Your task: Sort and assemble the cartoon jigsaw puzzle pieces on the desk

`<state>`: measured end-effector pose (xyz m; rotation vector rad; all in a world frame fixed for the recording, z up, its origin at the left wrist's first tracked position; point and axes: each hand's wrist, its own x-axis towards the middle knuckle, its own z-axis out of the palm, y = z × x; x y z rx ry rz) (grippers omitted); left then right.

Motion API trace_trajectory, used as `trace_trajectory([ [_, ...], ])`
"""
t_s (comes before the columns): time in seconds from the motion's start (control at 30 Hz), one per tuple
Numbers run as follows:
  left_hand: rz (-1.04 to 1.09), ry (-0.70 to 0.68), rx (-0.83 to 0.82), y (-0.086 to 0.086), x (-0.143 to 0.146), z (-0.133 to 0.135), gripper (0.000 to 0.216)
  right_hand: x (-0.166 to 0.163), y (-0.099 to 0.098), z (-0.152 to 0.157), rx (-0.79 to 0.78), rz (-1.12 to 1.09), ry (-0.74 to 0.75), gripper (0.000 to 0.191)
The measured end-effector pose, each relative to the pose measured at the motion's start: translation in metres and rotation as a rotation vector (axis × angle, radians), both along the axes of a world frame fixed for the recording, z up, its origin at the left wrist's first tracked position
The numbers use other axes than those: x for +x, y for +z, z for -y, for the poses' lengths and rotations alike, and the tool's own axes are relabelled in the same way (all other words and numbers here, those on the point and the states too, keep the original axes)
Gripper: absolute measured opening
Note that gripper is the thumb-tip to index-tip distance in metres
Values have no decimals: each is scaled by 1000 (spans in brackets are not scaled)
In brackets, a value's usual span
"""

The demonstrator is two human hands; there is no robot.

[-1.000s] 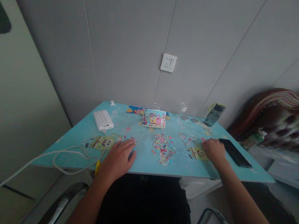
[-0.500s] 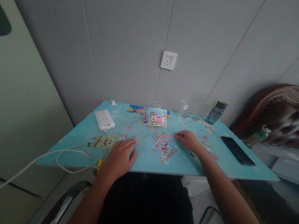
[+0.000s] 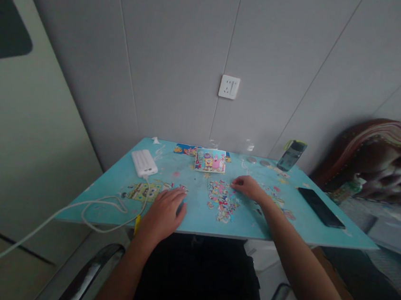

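My left hand (image 3: 165, 211) lies flat and open near the table's front edge, its fingertips beside a partly joined cartoon jigsaw puzzle (image 3: 144, 191). Some of that puzzle is hidden behind the fingers. To the right lies a pile of loose jigsaw pieces (image 3: 223, 201) in mixed colours. My right hand (image 3: 248, 187) is at the pile's upper right edge, thumb and fingers closed in a pinch. Whatever is between those fingertips is too small to make out. Behind the pile, a small cartoon picture card (image 3: 210, 161) faces me.
A white power bank (image 3: 144, 162) with a white cable (image 3: 86, 210) is on the left of the blue table (image 3: 189, 221). On the right are a black phone (image 3: 321, 208) and a dark bottle (image 3: 291, 156). Two round lids (image 3: 251, 159) lie near the wall.
My right hand has shifted slightly left, closer to the pile, fingers still pinched. My left hand rests in about the same place. The whole view has moved a little.
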<state>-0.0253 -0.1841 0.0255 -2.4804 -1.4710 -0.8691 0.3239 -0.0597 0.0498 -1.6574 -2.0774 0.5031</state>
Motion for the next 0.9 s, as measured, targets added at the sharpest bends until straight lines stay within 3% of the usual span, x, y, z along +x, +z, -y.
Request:
trace_trajectory([
  [0.4, -2, 10, -17, -2, 0, 0, 35, 21, 11, 18, 6, -170, -94, 42],
  [0.73, 3, -1, -7, -1, 0, -1, 34, 120, 13, 52, 3, 6, -379, 34],
  [0.9, 2, -2, 2, -5, -1, -3, 34, 131, 11, 56, -50, 95, -380, 29],
])
